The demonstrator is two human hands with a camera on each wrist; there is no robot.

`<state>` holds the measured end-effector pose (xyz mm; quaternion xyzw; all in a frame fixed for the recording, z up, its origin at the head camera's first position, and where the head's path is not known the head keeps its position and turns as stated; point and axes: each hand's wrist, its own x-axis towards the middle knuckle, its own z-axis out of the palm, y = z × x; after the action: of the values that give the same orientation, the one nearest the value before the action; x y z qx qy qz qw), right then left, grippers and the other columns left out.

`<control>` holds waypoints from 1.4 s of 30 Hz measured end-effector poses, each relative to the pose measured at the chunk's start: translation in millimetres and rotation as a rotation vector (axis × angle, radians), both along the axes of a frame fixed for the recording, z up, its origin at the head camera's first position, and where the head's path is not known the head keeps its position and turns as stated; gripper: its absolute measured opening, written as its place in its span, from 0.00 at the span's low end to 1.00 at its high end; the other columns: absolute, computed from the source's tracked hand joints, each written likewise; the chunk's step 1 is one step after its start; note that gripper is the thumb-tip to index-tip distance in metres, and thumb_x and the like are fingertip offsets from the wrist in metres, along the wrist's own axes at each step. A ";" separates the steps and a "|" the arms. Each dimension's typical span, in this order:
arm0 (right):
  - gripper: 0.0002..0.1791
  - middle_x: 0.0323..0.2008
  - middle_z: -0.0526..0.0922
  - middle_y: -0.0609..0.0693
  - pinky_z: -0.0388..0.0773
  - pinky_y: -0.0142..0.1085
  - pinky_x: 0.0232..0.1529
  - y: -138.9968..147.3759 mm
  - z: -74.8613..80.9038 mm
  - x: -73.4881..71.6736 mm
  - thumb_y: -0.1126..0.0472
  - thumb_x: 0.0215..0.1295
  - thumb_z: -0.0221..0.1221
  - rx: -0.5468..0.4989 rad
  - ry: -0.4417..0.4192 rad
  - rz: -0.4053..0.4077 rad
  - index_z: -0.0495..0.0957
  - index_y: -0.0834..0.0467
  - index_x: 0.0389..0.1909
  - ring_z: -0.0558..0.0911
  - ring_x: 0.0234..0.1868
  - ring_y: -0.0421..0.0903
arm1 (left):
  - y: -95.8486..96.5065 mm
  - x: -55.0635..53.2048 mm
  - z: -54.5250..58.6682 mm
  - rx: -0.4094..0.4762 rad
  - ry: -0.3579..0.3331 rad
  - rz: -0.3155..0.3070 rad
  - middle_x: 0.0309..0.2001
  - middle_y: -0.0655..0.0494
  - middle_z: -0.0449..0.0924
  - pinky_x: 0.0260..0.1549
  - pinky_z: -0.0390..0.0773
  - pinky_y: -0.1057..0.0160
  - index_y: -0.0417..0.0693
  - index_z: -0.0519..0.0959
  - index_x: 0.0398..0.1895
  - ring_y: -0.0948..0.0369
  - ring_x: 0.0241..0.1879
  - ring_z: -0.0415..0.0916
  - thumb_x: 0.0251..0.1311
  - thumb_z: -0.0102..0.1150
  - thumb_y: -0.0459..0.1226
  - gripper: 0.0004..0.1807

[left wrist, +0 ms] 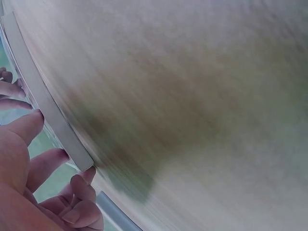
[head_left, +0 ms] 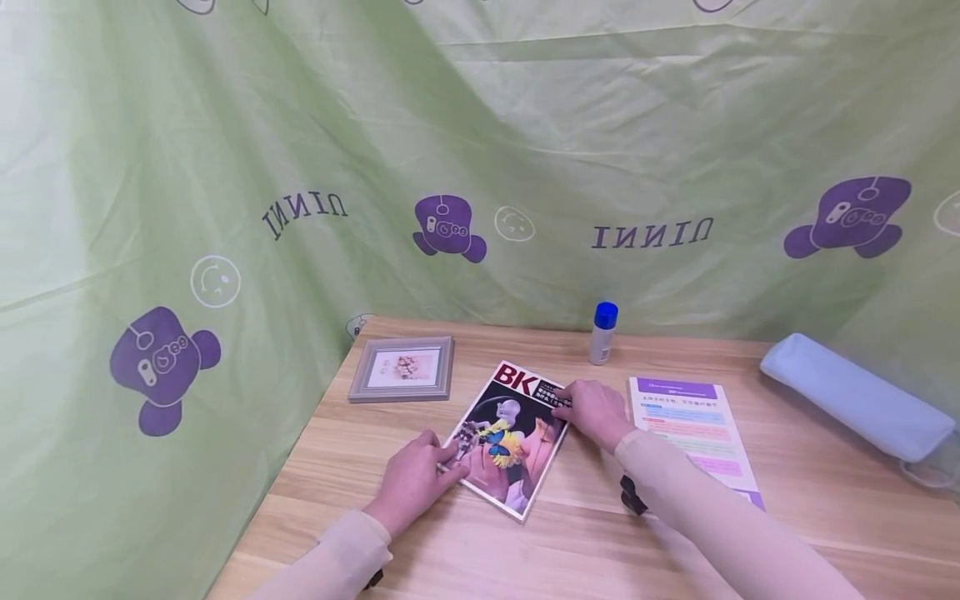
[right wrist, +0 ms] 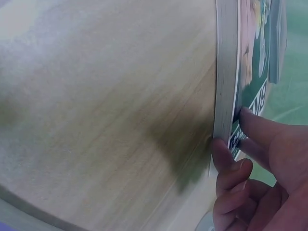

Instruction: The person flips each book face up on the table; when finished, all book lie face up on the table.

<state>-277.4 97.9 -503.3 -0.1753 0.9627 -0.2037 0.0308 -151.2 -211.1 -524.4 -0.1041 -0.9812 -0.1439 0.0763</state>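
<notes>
Magazine (head_left: 504, 443): rectangular paper; title far, long axis near-left to far-right
Left hand (head_left: 416, 479): pinching its edge
Right hand (head_left: 596, 412): likewise

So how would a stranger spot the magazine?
On the wooden table, look between the grey picture frame and the purple-edged printed page. The magazine is there, its edges held by the left hand and right hand. Unlike its neighbours, it has a dark cover with big red BK letters.

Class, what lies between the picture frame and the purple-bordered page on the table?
The head view shows the BK magazine there, held by the left hand and right hand.
</notes>
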 end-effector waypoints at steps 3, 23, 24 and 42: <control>0.22 0.54 0.87 0.58 0.83 0.51 0.39 -1.3 1.6 -2.0 0.50 0.63 0.73 0.003 -0.003 0.003 0.88 0.54 0.55 0.86 0.51 0.62 | 0.9 0.6 0.1 -0.004 -0.001 0.004 0.34 0.55 0.76 0.25 0.76 0.62 0.49 0.89 0.53 0.63 0.25 0.68 0.58 0.75 0.55 0.26; 0.23 0.59 0.84 0.61 0.83 0.53 0.41 -10.3 0.2 -13.7 0.52 0.68 0.70 -0.009 -0.051 0.017 0.84 0.53 0.62 0.85 0.53 0.63 | 9.0 6.0 1.7 -0.022 0.052 -0.030 0.30 0.57 0.80 0.22 0.76 0.61 0.51 0.92 0.46 0.62 0.23 0.72 0.56 0.77 0.54 0.21; 0.23 0.59 0.83 0.61 0.83 0.53 0.42 -10.6 0.6 -14.8 0.52 0.68 0.69 -0.011 -0.052 0.017 0.84 0.53 0.62 0.85 0.54 0.63 | 9.5 6.2 1.5 -0.023 0.056 -0.035 0.30 0.57 0.80 0.22 0.75 0.62 0.51 0.92 0.46 0.63 0.23 0.72 0.56 0.77 0.54 0.21; 0.21 0.62 0.82 0.61 0.83 0.58 0.47 -19.7 -3.0 -29.3 0.56 0.73 0.65 -0.009 -0.053 0.035 0.82 0.51 0.65 0.83 0.57 0.63 | 18.3 10.8 0.2 -0.002 0.058 -0.090 0.26 0.60 0.77 0.20 0.69 0.66 0.48 0.92 0.44 0.67 0.20 0.64 0.58 0.75 0.53 0.20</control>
<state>-306.7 78.2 -506.3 -0.1865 0.9574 -0.2122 0.0592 -140.5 -192.8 -524.2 -0.1522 -0.9730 -0.1431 0.0979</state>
